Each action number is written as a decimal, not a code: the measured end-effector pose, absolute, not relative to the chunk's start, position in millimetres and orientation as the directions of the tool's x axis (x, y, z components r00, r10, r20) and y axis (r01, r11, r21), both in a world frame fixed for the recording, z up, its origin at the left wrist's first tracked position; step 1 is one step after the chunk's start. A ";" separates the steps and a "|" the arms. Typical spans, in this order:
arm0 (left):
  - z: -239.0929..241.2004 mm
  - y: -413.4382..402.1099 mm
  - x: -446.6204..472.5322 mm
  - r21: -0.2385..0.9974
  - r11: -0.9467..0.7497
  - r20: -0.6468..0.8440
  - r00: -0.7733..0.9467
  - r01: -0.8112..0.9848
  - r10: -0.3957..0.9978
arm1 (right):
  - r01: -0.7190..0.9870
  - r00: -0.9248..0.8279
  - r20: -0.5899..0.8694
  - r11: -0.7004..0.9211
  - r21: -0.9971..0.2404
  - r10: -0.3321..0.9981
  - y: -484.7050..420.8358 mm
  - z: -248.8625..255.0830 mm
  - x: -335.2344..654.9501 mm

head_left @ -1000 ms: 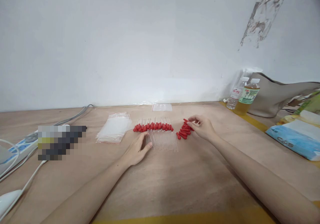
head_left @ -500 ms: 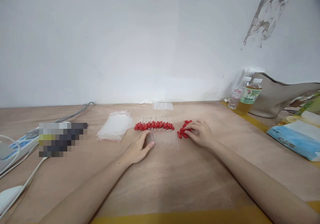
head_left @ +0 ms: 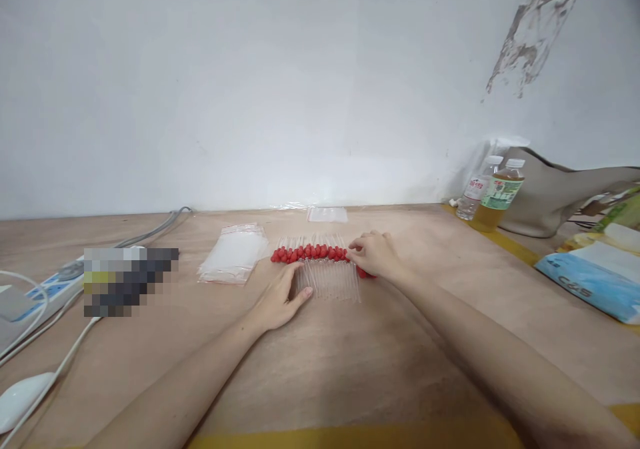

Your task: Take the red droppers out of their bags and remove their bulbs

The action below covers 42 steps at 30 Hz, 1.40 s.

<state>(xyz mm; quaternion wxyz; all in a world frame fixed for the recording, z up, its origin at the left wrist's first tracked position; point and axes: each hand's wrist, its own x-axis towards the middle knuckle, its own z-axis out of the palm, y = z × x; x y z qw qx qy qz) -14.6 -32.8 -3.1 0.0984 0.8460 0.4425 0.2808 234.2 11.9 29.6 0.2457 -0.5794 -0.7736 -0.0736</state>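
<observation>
A row of droppers with red rubber bulbs lies across the table, their clear tubes pointing to the wall. In front of it several bare clear tubes lie side by side. My left hand rests at the left end of the bare tubes, thumb apart from the fingers. At the right end of the red row, my right hand is pinched on what looks like a red rubber bulb, mostly hidden by the fingers. Loose red bulbs show below that hand, which covers part of them.
Clear zip bags are stacked left of the droppers, and a single clear bag lies near the wall. A power strip with cables is at the left. Two bottles and a blue tissue pack stand at the right.
My right hand has moved left and slightly away from me, from the loose red bulbs to the right end of the red row. The left hand stays at the bare tubes.
</observation>
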 end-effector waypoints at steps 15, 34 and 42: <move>-3.8 -36.8 -14.8 0.353 -0.638 0.498 0.440 0.684 0.747 | 0.931 -0.135 0.545 0.294 -0.216 0.828 8.4 26.1 211.3; -5.5 -43.9 2.9 -0.167 -0.736 0.629 0.646 0.657 0.433 | 0.708 -0.457 0.688 0.699 -0.103 0.564 -62.9 -10.8 205.3; -4.8 -56.0 5.8 -0.140 -0.780 0.656 0.647 0.610 0.389 | 0.725 -0.513 0.730 0.683 0.086 0.452 -64.4 -15.6 198.7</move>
